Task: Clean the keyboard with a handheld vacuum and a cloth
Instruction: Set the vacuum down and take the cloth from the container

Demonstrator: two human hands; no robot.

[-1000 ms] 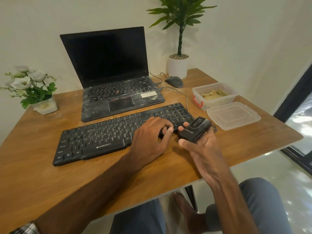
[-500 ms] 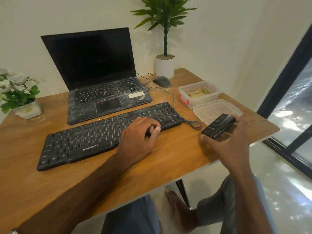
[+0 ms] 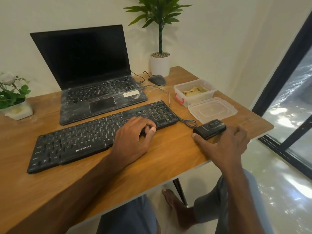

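- Lowered from mid-air half a second ago, the handheld vacuum now sits on the wooden surface, just in front of the clear lid and near the keyboard's looped cable.
- Right hand rests against the vacuum, thumb at its near end and fingers along the far side; whether that grip is clasped or already slackening, I cannot tell.
- Left hand lies on the keyboard toward its right half, fingers curled loosely on the keys, holding nothing.
- Setting the vacuum down looks like the step in hand. To do it well, I'd say leave it flat, clear of the cable loop and well in from the edge, then let go cleanly.
- Next would likely be the cloth; none is plainly in sight, though something crumpled and yellowish lies in the open plastic box.
- Count: one keyboard, one vacuum, one dusty laptop, one mouse, one box, one lid, two potted plants.
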